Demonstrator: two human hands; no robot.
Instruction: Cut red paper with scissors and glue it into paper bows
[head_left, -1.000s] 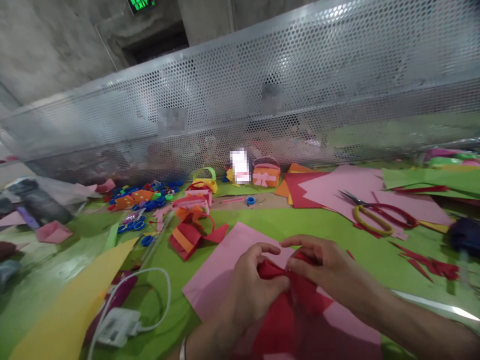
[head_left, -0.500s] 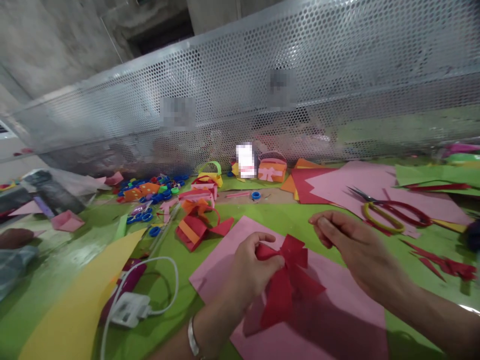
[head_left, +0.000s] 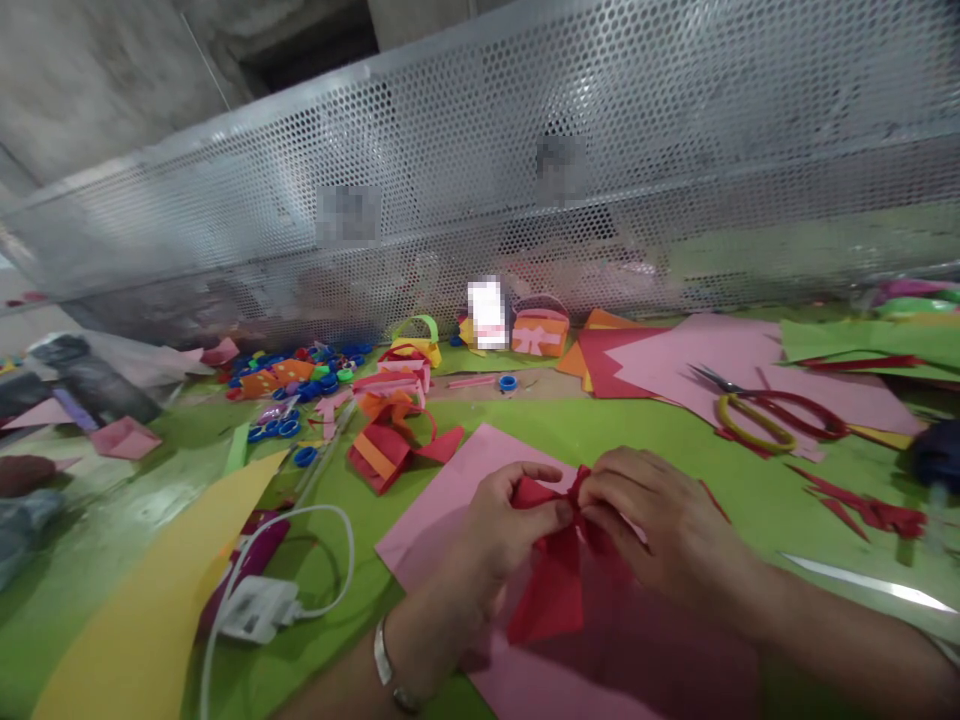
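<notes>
A red paper bow (head_left: 551, 585) is held up over a large pink paper sheet (head_left: 442, 510). My left hand (head_left: 506, 530) pinches its left loop close to the centre, thumb in front. From the other side, my right hand (head_left: 652, 510) closes its fingertips on the bow's right part near the knot, hiding much of that loop. The two thumbs nearly meet at the middle. Below them the bow's left tail hangs in view, while the right tail is partly in shadow. A silvery bracelet (head_left: 382, 652) circles my left wrist.
Scissors (head_left: 757, 415) lie on pink paper at the right, near red scraps (head_left: 877, 510). A small red paper bag (head_left: 379, 455) stands beyond the pink sheet. A white charger (head_left: 259, 610) with a cable and yellow paper (head_left: 150, 590) lie left. A perforated metal panel (head_left: 450, 160) closes the back.
My right hand has moved left from beside the bow and now grips its right part. The bow has turned and folded somewhat, while my left hand keeps its hold.
</notes>
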